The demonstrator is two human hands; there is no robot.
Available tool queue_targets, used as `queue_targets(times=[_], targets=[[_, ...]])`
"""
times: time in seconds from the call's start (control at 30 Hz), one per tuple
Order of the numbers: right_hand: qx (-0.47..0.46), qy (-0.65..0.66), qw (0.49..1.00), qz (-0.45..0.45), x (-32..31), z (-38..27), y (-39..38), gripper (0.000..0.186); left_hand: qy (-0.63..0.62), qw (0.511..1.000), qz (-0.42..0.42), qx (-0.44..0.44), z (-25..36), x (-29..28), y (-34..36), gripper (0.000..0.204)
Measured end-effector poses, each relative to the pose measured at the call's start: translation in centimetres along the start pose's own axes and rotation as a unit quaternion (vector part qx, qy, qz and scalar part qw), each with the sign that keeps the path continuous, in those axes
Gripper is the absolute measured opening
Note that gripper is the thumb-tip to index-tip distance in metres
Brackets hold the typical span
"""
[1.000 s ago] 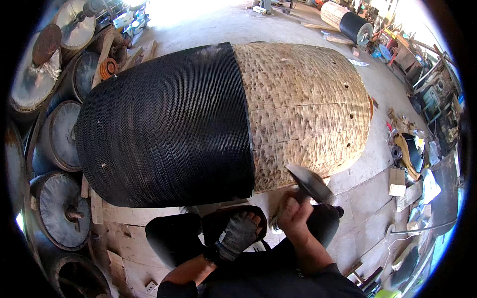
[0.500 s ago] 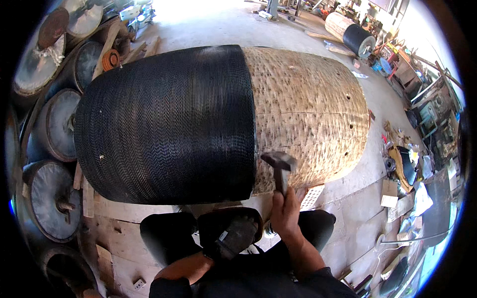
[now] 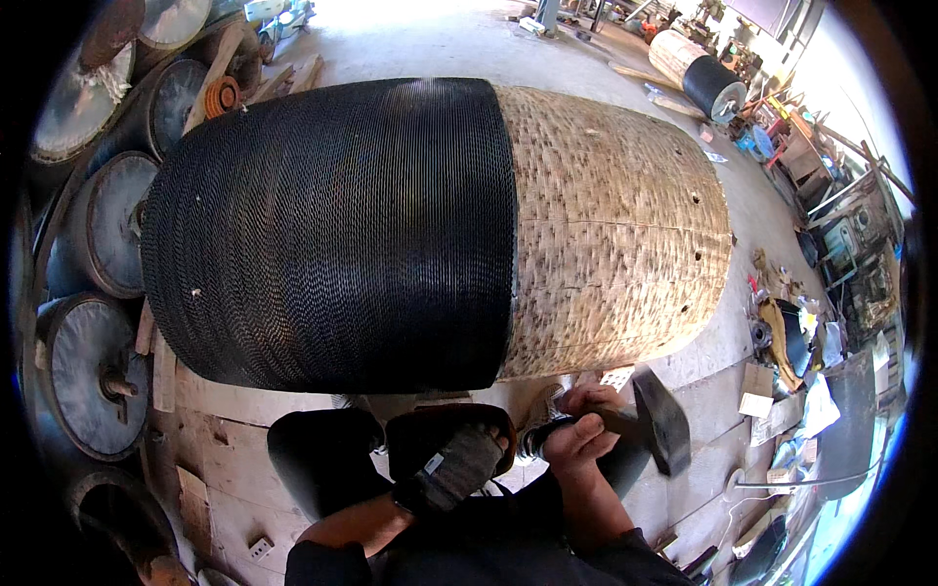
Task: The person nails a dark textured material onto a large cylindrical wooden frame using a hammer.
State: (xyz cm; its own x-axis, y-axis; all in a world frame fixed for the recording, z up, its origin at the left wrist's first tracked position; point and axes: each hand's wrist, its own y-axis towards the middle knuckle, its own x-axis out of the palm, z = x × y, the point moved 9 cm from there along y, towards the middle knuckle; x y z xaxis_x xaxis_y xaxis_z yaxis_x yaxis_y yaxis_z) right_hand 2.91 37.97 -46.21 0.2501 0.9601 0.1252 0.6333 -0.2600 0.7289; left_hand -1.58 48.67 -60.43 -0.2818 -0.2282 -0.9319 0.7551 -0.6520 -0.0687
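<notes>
In front of me lies a large roller, its left part wrapped in black, finely ridged strip (image 3: 332, 234). Its right part is a bare pale surface (image 3: 616, 234) covered in small dark marks, with several holes near the right end. My right hand (image 3: 584, 439), ungloved, grips a hammer (image 3: 662, 422) by the handle. The hammer's head points right, below the roller and apart from it. Over my lap, my left hand (image 3: 459, 469) wears a dark glove and is curled at a dark container with a brownish rim (image 3: 503, 420); whatever its fingers hold is hidden.
Metal-ended rollers (image 3: 93, 376) are stacked along the left, beside wooden planks (image 3: 164, 366). A smaller, partly black roller (image 3: 713, 86) lies at the far right. Cardboard (image 3: 757, 391), plastic and scrap clutter the right side. A power socket block (image 3: 260, 548) sits on the floor at lower left.
My right hand has brought the hammer down and rightward from the roller's pale surface, turning its head to the right. My left hand stays at the dark container. The whole view has shifted slightly.
</notes>
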Motion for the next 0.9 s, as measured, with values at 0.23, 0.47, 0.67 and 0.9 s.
queue_targets(times=[0.23, 0.47, 0.67, 0.9], targets=[[0.138, -0.275, 0.94, -0.145, 2.0, 1.2, -0.5, 0.016, -0.006, 0.993, 0.114, 0.031, 0.2, -4.2, -1.5, 0.026], [0.134, -0.434, 0.858, -0.24, 4.2, 2.1, 0.9, 0.017, -0.077, 0.991, 0.108, -0.031, -1.2, -8.3, -0.7, 0.026], [0.055, -0.266, 0.949, -0.16, 1.5, -1.4, 0.2, 0.013, -0.004, 0.889, 0.458, 0.005, -6.0, -20.2, -3.4, 0.032], [0.156, -0.361, 0.895, -0.211, 1.9, 2.6, -0.9, 0.017, 0.184, 0.811, 0.554, -0.032, -10.6, -25.8, -3.0, 0.038]])
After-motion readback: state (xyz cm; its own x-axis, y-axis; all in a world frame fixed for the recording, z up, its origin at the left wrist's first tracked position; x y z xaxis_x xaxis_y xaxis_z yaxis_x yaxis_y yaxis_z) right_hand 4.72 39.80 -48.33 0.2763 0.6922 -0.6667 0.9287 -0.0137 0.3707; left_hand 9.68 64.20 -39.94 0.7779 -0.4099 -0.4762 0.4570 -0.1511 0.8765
